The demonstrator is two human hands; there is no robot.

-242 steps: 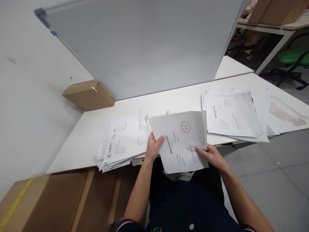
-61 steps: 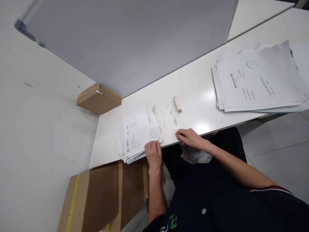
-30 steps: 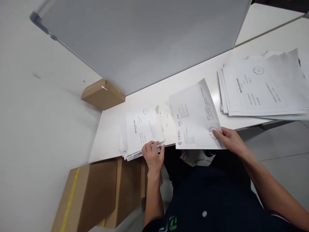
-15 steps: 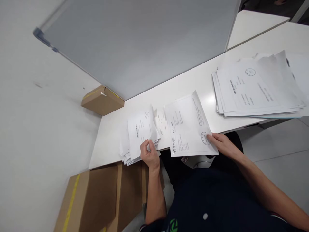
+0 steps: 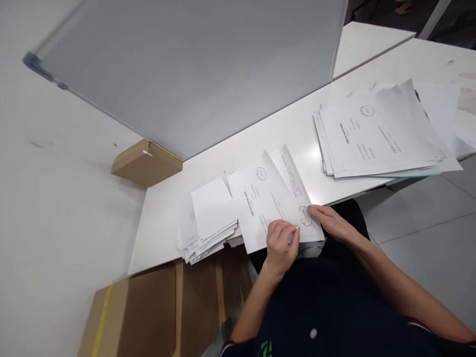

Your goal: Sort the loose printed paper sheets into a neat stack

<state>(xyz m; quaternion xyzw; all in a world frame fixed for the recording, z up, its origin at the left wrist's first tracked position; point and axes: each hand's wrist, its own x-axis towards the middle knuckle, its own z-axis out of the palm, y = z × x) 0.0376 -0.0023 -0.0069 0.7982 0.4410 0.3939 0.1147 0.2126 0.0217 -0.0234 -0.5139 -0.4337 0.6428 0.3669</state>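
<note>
My left hand is closed on the edge of a white printed sheet with a round stamp near its top. That sheet lies over another printed sheet, which my right hand pinches at its lower right corner, thumb beside a round stamp. Both sheets are held above the table's front edge, and the left one hides most of the right one. To the left, a stack of papers rests on the table with a blank white face on top. Its edges are fanned unevenly.
A larger pile of printed papers lies on the white table at the right. A grey-white board stands along the back. One cardboard box sits at the table's left end; open cardboard boxes stand below.
My left hand has moved right from the left stack, carrying its stamped top sheet over the sheet in my right hand. A blank face now tops that stack. The view has shifted slightly.
</note>
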